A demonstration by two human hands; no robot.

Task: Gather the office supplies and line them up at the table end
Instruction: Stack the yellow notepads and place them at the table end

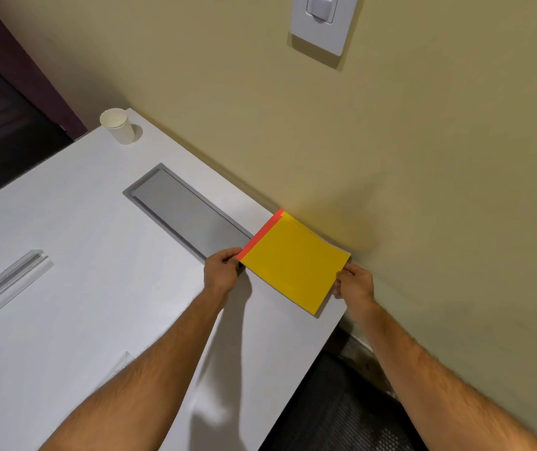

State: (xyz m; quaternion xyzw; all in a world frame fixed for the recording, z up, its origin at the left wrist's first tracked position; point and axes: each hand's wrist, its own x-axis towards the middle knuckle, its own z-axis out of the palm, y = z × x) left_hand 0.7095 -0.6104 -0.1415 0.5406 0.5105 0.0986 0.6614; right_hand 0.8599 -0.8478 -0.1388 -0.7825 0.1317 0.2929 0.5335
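Observation:
A stack of coloured paper sheets (293, 262), yellow on top with an orange-red edge showing along its left side, lies at the white table's (98, 304) corner against the beige wall. My left hand (221, 271) pinches the stack's near-left corner. My right hand (353, 283) pinches its right corner near the table edge. Whether the stack rests flat or is slightly lifted I cannot tell.
A white paper cup (117, 126) stands at the table's far corner. A grey recessed cover panel (186, 211) runs along the wall side, partly under the paper. A second groove (7, 284) lies at left. A wall switch (322, 21) is above. Dark floor (342, 411) shows past the right edge.

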